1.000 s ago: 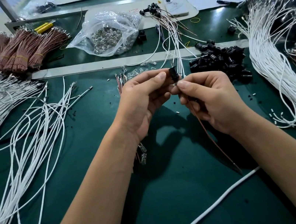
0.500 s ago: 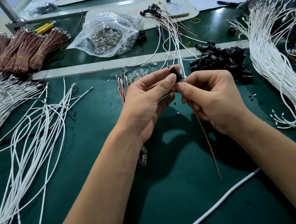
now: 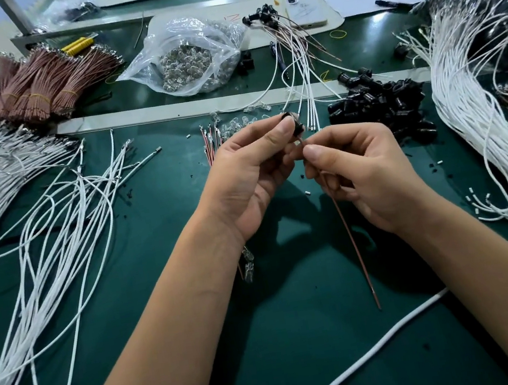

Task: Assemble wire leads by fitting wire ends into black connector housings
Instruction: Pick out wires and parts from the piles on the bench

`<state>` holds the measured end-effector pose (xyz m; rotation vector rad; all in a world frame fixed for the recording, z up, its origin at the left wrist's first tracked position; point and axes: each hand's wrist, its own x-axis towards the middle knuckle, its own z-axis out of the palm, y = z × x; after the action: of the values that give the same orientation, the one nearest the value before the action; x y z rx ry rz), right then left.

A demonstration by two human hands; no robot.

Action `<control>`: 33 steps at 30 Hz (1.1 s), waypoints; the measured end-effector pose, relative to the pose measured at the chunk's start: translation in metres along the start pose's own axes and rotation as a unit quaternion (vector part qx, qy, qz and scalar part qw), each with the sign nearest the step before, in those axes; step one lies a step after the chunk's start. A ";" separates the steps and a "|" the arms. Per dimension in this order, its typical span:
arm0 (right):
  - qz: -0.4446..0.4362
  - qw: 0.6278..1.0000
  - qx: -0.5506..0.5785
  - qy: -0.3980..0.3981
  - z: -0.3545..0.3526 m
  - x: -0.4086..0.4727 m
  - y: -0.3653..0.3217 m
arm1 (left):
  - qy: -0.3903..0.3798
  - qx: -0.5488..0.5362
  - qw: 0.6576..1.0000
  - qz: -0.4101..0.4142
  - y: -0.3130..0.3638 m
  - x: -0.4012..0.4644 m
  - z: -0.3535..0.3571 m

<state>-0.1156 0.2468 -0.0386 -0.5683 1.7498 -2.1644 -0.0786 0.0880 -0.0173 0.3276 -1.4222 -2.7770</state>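
Note:
My left hand (image 3: 253,172) pinches a small black connector housing (image 3: 297,125) between thumb and fingers above the green mat. My right hand (image 3: 362,171) pinches a thin brown wire (image 3: 354,243) near its metal-tipped top end, which sits right under the housing. The wire hangs down from my right hand toward the mat. Whether the tip is inside the housing is hidden by my fingers.
A pile of black housings (image 3: 379,109) lies right of my hands. White wires spread at left (image 3: 51,224) and right (image 3: 485,129). Brown wire bundles (image 3: 40,89), a bag of clear parts (image 3: 191,59) and finished leads (image 3: 293,53) lie behind. A thick white cable (image 3: 400,329) crosses the front.
The hanging brown wire has swung from slanting right to nearly straight down. My right thumb has moved slightly below the housing; both hands stay together.

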 end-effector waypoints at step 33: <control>-0.074 0.995 -0.068 0.012 -0.002 0.003 0.006 | -0.078 0.105 0.971 0.199 0.000 -0.002 -0.002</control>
<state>-0.1198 0.2460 -0.0446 -0.7310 1.9349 -2.1683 -0.0759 0.0865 -0.0178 -0.1683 -1.6073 -2.3803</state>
